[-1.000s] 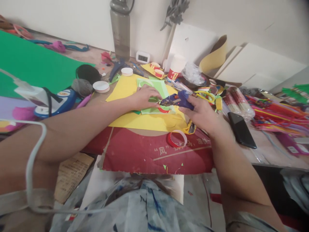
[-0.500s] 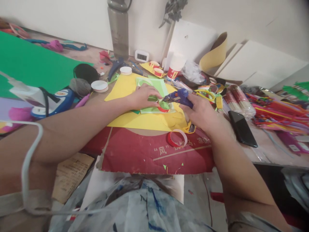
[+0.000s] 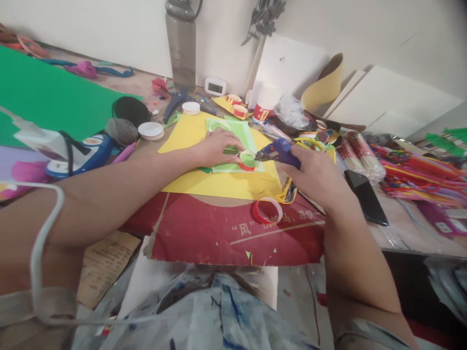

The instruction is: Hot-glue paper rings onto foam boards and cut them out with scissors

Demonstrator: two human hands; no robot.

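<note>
My right hand [image 3: 314, 170] is wrapped round the grip of a blue hot glue gun [image 3: 279, 150]. Its nozzle points left, just right of a small red-and-white ring cut from a paper cup [image 3: 247, 168]. The thumb and fingers of my left hand [image 3: 221, 146] pinch this ring at its left side. Under the ring lies light green paper [image 3: 251, 141], which rests on a yellow sheet [image 3: 189, 177]. Nearer to me, another red-and-white cup ring [image 3: 268, 211] stands on a red cardboard piece [image 3: 204, 238].
A black phone [image 3: 366, 197] lies right of my right hand. Beyond are a paper cup [image 3: 263, 104], a small digital clock [image 3: 215, 86] and a tall bottle [image 3: 181, 51]. Colourful pipe cleaners [image 3: 419, 170] spread at the right. A white cable [image 3: 40, 243] crosses near my left arm.
The glue gun has moved right, its nozzle away from above the ring to beside it. My left hand has stayed nearly still at the ring.
</note>
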